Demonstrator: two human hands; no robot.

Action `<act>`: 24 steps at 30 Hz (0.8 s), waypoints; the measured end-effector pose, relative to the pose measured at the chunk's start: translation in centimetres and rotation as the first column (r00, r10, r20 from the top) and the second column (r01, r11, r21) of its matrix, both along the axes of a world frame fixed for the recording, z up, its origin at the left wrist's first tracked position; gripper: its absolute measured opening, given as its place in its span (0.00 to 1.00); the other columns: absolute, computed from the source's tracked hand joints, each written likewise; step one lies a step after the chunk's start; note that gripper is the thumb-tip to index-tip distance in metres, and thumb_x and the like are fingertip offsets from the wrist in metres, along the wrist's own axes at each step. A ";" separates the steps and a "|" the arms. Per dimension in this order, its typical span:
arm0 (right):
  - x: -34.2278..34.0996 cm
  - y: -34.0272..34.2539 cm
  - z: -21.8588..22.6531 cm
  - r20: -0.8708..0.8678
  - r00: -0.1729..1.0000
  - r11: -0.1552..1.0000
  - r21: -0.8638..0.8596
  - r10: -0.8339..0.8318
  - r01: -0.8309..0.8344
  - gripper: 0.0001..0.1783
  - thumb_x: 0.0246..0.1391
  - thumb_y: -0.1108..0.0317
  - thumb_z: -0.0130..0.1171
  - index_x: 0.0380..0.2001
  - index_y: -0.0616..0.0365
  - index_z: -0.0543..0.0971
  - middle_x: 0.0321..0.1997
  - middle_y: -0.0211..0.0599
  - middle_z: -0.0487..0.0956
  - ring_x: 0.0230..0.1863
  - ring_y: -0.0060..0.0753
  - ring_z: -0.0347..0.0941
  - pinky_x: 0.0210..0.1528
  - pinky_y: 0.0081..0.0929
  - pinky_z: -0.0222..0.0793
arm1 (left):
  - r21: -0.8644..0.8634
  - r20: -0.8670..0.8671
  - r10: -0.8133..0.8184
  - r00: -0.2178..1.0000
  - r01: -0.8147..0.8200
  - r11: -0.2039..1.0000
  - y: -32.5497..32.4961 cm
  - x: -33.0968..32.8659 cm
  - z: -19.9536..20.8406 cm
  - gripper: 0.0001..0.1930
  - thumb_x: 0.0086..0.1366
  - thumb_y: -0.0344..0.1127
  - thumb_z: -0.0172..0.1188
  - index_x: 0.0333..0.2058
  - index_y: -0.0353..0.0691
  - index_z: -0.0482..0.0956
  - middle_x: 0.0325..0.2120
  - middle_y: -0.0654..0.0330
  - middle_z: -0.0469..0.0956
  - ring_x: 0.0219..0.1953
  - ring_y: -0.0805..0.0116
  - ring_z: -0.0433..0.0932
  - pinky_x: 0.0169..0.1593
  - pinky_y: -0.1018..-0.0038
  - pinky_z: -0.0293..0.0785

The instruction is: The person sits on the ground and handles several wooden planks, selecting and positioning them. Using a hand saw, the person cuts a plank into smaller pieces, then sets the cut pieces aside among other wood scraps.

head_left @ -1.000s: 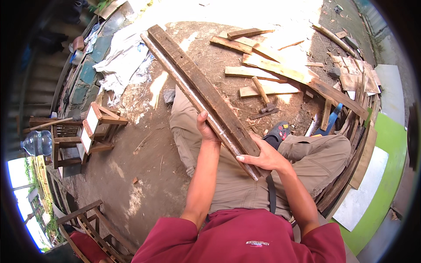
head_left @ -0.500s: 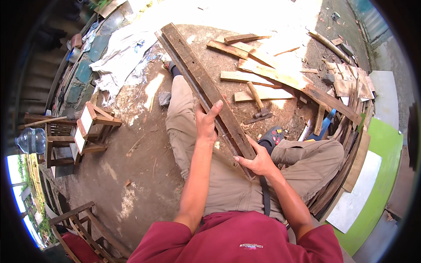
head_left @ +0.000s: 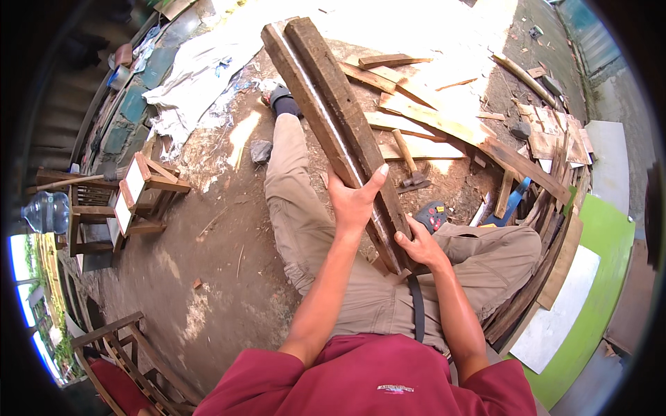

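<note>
A long, weathered wooden beam (head_left: 340, 118) slants over my lap, its far end up and to the left. A lengthwise groove with a bright white line in it runs down the beam; whether it is one piece or two bars side by side I cannot tell. My left hand (head_left: 356, 201) is wrapped round its middle from the left, thumb on top. Close to the near end, my right hand (head_left: 422, 246) grips the right side. Beyond my right hand, a hammer (head_left: 406, 156) with a wooden handle lies on the ground.
Loose planks (head_left: 444, 118) lie scattered ahead and to the right. A blue-handled saw (head_left: 513, 201) rests beside my bent right leg, near stacked boards (head_left: 555, 256). At left stand a small wooden stool (head_left: 139, 201) and a clear water bottle (head_left: 47, 211). White cloth (head_left: 191, 87) lies at far left.
The beam has turned over somewhat, so its grooved face with the white line shows more. Its far end has swung right and up. Both hands have shifted right with it, still gripping.
</note>
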State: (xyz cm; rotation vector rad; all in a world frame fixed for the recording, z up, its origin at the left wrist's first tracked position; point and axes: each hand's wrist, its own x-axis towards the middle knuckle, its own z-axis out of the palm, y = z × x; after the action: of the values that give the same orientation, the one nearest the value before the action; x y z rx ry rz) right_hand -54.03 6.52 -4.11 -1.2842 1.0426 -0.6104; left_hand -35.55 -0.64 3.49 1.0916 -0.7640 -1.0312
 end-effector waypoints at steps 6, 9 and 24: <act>1.4 1.4 -0.3 0.040 0.989 0.976 -0.161 -0.144 0.149 0.46 0.62 0.37 0.59 0.66 0.68 0.66 0.62 0.49 0.75 0.63 0.39 0.69 0.67 0.36 0.61 | -0.034 -0.022 -0.046 0.999 0.045 0.998 0.0 0.5 -0.2 0.27 0.54 0.33 0.77 0.49 0.33 0.72 0.39 0.59 0.80 0.38 0.72 0.80 0.45 0.73 0.78; 1.6 1.2 -0.3 0.067 0.985 0.958 -0.228 -0.161 0.172 0.47 0.61 0.37 0.60 0.66 0.68 0.67 0.63 0.51 0.74 0.64 0.41 0.70 0.67 0.37 0.62 | -0.032 -0.081 -0.081 0.993 0.078 0.996 0.2 1.2 -0.6 0.26 0.54 0.34 0.77 0.47 0.34 0.74 0.39 0.59 0.80 0.38 0.72 0.80 0.45 0.74 0.78; 2.7 1.8 -0.6 -0.016 0.986 0.978 -0.128 -0.168 0.165 0.32 0.61 0.54 0.65 0.59 0.69 0.73 0.47 0.47 0.84 0.47 0.29 0.79 0.53 0.31 0.73 | 0.092 -0.123 0.046 0.991 -0.035 0.995 1.0 0.9 -1.1 0.25 0.56 0.39 0.78 0.46 0.35 0.76 0.38 0.61 0.81 0.38 0.74 0.79 0.45 0.75 0.76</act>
State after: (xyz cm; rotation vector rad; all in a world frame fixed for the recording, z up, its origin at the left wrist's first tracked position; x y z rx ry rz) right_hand -51.37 8.36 -4.75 -1.3255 1.1566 -0.7993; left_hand -34.65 0.37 2.41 1.1042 -0.5974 -1.0968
